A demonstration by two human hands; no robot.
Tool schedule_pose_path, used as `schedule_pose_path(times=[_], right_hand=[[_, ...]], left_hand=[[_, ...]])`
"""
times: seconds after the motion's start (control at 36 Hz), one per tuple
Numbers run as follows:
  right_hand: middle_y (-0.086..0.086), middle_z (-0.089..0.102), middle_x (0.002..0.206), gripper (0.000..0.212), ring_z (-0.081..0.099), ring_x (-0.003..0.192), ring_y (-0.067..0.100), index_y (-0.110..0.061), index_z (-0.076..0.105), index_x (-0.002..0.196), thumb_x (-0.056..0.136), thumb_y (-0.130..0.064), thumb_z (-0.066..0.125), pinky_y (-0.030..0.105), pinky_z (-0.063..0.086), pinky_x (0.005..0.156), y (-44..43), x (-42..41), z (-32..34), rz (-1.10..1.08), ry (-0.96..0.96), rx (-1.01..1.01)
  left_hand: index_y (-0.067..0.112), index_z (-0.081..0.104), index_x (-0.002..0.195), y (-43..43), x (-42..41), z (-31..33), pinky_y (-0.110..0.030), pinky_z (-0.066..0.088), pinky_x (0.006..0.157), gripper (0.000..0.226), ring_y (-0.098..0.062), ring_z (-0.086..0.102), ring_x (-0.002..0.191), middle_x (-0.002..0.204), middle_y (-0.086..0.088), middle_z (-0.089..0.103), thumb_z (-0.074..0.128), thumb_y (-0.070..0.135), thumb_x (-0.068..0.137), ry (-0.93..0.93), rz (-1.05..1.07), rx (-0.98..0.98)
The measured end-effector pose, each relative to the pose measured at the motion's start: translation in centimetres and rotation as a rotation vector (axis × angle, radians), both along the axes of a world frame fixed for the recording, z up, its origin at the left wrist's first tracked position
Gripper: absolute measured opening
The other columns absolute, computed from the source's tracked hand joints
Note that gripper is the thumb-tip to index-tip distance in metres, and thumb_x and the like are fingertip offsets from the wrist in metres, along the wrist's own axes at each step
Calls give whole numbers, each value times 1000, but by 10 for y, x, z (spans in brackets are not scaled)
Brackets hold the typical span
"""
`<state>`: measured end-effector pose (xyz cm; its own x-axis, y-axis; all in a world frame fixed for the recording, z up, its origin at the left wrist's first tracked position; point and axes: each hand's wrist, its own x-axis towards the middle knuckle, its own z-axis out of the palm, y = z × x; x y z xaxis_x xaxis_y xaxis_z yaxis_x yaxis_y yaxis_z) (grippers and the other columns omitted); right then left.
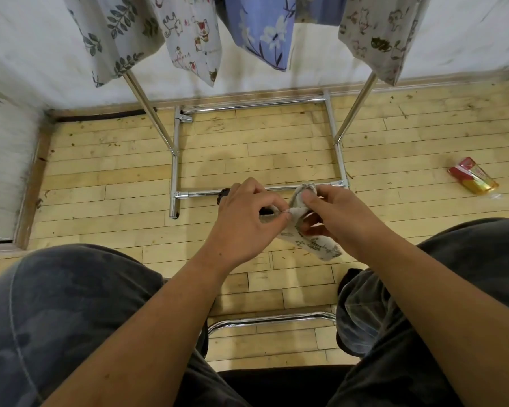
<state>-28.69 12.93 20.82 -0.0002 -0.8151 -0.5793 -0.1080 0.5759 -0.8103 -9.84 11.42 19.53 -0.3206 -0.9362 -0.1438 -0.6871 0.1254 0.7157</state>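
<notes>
Fingertip pinch of left hand and right hand on leaf-print cloth; red-gold packet, lettering illegible.

A leaf-print cloth pouch held before a chrome rack.
The left hand pinches its edge; the right hand grips its gathered top, over the rack's near base bar. From the rack hang printed cloths; a red-and-gold packet lies right of it.

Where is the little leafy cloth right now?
The leafy cloth is in the middle of the head view, pinched between the left hand and the right hand, over the wooden floor near the metal rack's bottom bar.
</notes>
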Motion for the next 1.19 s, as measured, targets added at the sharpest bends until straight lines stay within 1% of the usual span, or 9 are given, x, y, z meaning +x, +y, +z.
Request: schedule_pose_path(times=[0.11,0.25,0.39,0.47,0.67,0.81,0.94,1.08,1.19], right_hand=[[10,75,94,21,74,78,22,-12,69,116,106,-25,57,41,65,79,-2,1,-2,-2,-8,7],[12,77,99,25,76,89,27,-16,69,120,96,-10,68,42,64,85,-3,3,-2,51,-24,19],[-2,68,104,50,75,82,14,-42,56,128,86,-37,82,43,65,78,1,4,-10,157,230,-151],[-4,60,99,54,65,72,7,-49,55,128,87,-27,82,40,64,73,2,2,-13,158,294,-286],[-5,60,89,36,60,69,2,-42,66,125,92,-31,75,15,52,67,5,3,-19,299,379,-378],[-7,59,78,32,55,64,1,-39,68,123,94,-27,74,15,50,64,4,4,-19,305,387,-397],[-10,56,69,21,53,62,-1,-33,73,111,95,-21,71,11,43,63,4,4,-19,331,415,-393],[-10,56,70,24,50,61,0,-39,72,115,95,-26,69,13,43,61,5,4,-16,351,388,-406],[-8,59,70,20,49,61,2,-44,69,97,96,-24,68,15,42,59,5,5,-16,362,344,-399]], left_hand=[[40,69,87,-1,1,1,-37,45,97,7,-5,48,103,97,15,54,70,45,91,55,22,34],[36,69,89,-1,1,2,-17,40,80,6,-2,54,98,94,13,58,69,41,92,78,65,64],[37,70,89,-1,2,1,-24,48,82,6,-7,55,99,95,13,58,69,42,92,62,42,36],[35,70,91,0,2,1,-29,50,86,6,-7,52,102,96,14,56,69,40,94,37,0,6],[36,68,96,0,0,1,-34,50,90,3,-5,50,103,96,16,57,65,37,97,5,-70,-22],[36,65,96,1,0,2,-30,50,87,4,-3,53,101,96,18,59,64,35,99,7,-91,-37],[32,72,99,1,-1,7,-12,42,78,5,2,57,94,93,21,63,67,31,98,-4,-134,-46],[31,72,102,2,0,10,-17,48,80,6,2,57,94,92,23,63,67,29,98,13,-136,-68],[36,66,104,4,0,12,-14,45,81,13,5,54,98,93,32,54,64,24,99,41,-147,-70]])
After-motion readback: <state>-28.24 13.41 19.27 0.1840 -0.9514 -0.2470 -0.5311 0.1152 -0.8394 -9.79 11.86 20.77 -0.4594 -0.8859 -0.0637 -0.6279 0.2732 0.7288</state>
